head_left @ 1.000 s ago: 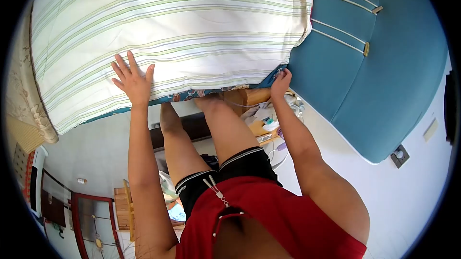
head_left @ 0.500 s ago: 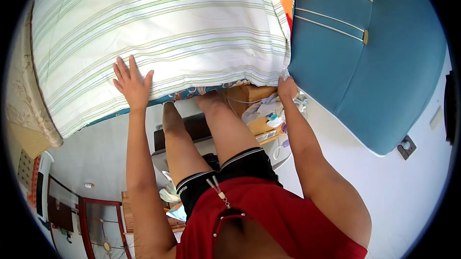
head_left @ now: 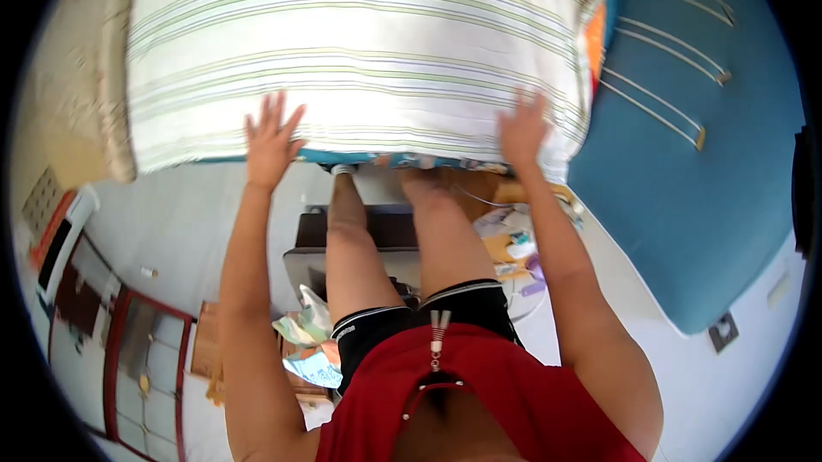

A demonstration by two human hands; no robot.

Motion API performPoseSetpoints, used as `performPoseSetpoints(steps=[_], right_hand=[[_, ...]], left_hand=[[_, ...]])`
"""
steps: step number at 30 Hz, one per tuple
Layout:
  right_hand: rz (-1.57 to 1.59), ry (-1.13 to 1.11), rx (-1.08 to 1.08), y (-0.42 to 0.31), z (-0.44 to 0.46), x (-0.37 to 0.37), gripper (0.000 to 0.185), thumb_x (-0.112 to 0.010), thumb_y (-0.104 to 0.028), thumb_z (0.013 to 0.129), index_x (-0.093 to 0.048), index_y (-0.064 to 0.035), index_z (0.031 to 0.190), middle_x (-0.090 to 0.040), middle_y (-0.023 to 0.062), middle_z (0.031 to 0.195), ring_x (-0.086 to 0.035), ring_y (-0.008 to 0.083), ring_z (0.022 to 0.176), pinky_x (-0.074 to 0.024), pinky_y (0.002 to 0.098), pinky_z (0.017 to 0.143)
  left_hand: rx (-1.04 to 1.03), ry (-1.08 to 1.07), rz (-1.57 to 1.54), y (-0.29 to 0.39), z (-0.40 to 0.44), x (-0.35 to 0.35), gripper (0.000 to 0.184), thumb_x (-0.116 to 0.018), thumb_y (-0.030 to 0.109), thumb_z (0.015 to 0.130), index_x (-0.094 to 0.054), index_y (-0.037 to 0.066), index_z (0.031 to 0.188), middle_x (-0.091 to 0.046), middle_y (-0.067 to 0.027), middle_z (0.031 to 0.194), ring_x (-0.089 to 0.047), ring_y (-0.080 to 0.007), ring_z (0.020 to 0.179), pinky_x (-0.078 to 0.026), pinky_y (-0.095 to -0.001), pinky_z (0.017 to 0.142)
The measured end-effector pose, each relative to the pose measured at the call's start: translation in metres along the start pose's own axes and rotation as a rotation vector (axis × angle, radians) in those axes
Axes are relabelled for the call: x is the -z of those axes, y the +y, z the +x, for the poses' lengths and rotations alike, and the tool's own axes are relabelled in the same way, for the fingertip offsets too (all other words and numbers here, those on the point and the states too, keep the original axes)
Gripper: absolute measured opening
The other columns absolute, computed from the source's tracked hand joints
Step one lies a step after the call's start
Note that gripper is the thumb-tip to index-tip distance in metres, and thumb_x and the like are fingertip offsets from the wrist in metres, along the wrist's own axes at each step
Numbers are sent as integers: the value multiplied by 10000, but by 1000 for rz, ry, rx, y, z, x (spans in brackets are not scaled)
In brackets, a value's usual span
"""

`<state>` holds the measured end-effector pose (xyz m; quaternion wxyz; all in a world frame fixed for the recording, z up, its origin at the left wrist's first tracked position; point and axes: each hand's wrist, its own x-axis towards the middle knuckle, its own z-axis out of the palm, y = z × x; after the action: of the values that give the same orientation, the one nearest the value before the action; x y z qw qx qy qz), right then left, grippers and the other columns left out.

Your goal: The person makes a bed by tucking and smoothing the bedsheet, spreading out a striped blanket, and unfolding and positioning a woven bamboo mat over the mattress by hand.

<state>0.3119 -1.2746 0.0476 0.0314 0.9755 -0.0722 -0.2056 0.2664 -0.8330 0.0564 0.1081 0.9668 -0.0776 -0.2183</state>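
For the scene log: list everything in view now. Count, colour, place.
Striped sheet: 1, white and green, top centre
Panel: 1, blue, right
Cord pairs: 3, whitish, on panel
Patterned cloth: 1, mostly blue, under sheet's near edge
Orange cloth: 1, orange, between sheet and panel
Socket: 1, dark grey, lower right
Cover: 1, cream, left of sheet
Dark item: 1, brown and grey, centre
Clutter: uncountable, mixed colours, right of centre
Heaped cloth: count unclear, multicoloured, lower left
Wooden furniture: count unclear, brown, lower left
Door: 1, red frame, lower left
Shorts: 1, black, bottom centre
Top: 1, red, bottom
Legs: 2, bare, centre
Left hand: 1, bare, over sheet
Right hand: 1, bare, blurred, over sheet
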Motion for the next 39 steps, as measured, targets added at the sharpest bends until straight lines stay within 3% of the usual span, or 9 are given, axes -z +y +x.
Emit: performPoseSetpoints(steps=[5,10,14,16,18,24,29,35,39], right_hand=[[5,102,-194,3,8,-15,631,-502,-377,865,-232,-208,1410,-169,99,1473,-181,300,1345,-280,654,923],[124,71,62,-63,-46,-50,667,-532,-235,842,-200,-91,1403,-157,377,1361,-203,538,1236,-241,523,1027],[118,-310,271,-126,-124,-16,653,-569,-266,804,-305,-23,1350,-332,342,1304,-371,464,1188,-338,445,987],[79,-915,392,-159,-135,28,473,-545,-241,826,-472,-13,1234,-518,234,1195,-492,369,1117,-404,379,932],[461,-841,633,-150,-159,0,348,-521,-222,849,-565,-21,1130,-615,161,1068,-556,315,1048,-428,361,895],[321,-448,509,-227,-206,67,345,-547,-251,839,-579,-55,1121,-632,157,1005,-603,323,920,-472,379,801],[116,-581,654,-279,-189,83,348,-535,-283,847,-592,-56,1104,-622,170,1044,-594,299,979,-455,364,851],[35,-453,774,-385,-167,121,351,-513,-319,840,-599,-104,1104,-636,175,972,-597,341,912,-464,399,811],[37,-420,818,-474,-147,127,347,-530,-315,830,-602,-107,1099,-639,178,961,-599,338,905,-466,405,798]], left_hand=[[45,-41,-56,-7,1,-4,768,-717,263,689,-340,351,1352,-155,-33,1488,-169,-285,1360,-233,-611,1010],[70,-122,-102,-13,-4,3,738,-706,268,712,-339,374,1343,-119,-14,1495,-104,-243,1377,-201,-611,1028],[4,-314,-187,-17,-26,13,512,-580,382,816,-461,223,1287,-202,-53,1470,-233,-252,1333,-313,-481,1013],[-28,-403,-539,-32,-62,13,449,-541,393,836,-523,181,1231,-450,-90,1314,-441,-278,1177,-395,-384,941],[-11,-270,-759,-45,-118,-5,427,-530,384,844,-546,154,1204,-546,-115,1199,-529,-306,1067,-425,-379,897],[370,-10,-769,-149,-352,-77,470,-496,416,858,-533,107,1209,-561,-155,1172,-534,-327,1059,-417,-386,910],[1040,62,-893,-221,-508,-54,465,-555,386,810,-561,98,1175,-608,-150,1087,-570,-304,1017,-450,-385,867],[1337,367,-1139,-263,-551,-52,403,-569,315,830,-581,55,1138,-659,-106,893,-610,-200,817,-465,-306,746],[1147,358,-1271,-281,-518,-53,403,-565,318,838,-575,69,1154,-650,-125,948,-612,-212,830,-467,-309,754]])
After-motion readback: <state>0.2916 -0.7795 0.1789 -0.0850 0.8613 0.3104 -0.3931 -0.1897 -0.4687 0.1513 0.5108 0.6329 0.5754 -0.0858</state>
